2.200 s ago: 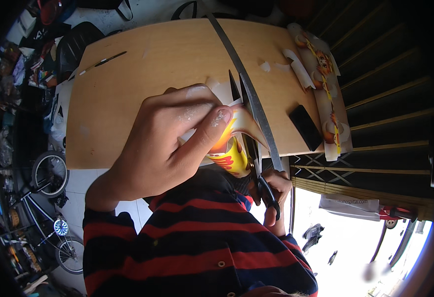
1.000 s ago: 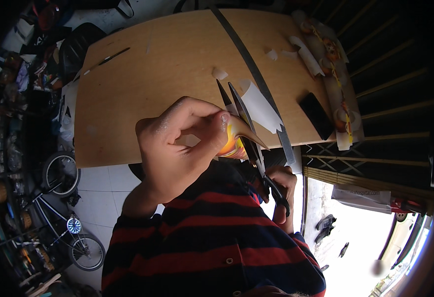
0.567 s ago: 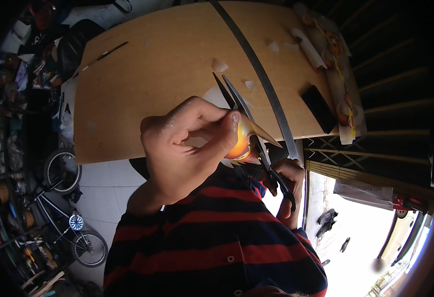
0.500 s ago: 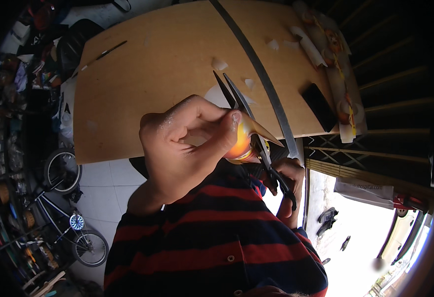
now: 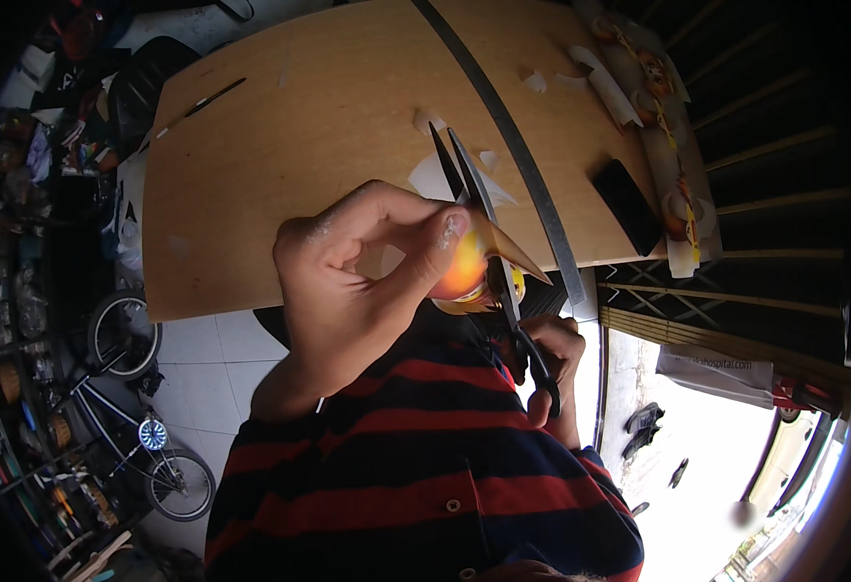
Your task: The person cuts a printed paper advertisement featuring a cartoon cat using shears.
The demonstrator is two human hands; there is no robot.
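Note:
Between the thumb and fingers of my left hand (image 5: 362, 281) is a curled piece of printed paper (image 5: 466, 272), glossy orange, yellow and brown. My right hand (image 5: 556, 349), lower and to the right, is closed around the black handles of a pair of scissors (image 5: 505, 303). The scissors point up and away, their blades slightly parted. They cross the printed paper, and their tips stick out past my left fingertips over the table. My left hand partly hides the paper, so where the blades meet it is unclear.
On the wooden table (image 5: 251, 194) lie a long dark metal strip (image 5: 513, 136), white paper scraps (image 5: 430, 177), a black phone (image 5: 627, 207) and a slim pen-like tool (image 5: 202, 107). Printed sheets (image 5: 677, 184) line the right edge. A bicycle (image 5: 152, 434) and cluttered shelves stand left.
The scissors' tips have shifted slightly up and right, and my right hand has moved a little left and down. My left hand keeps its hold on the printed paper, nearly in place.

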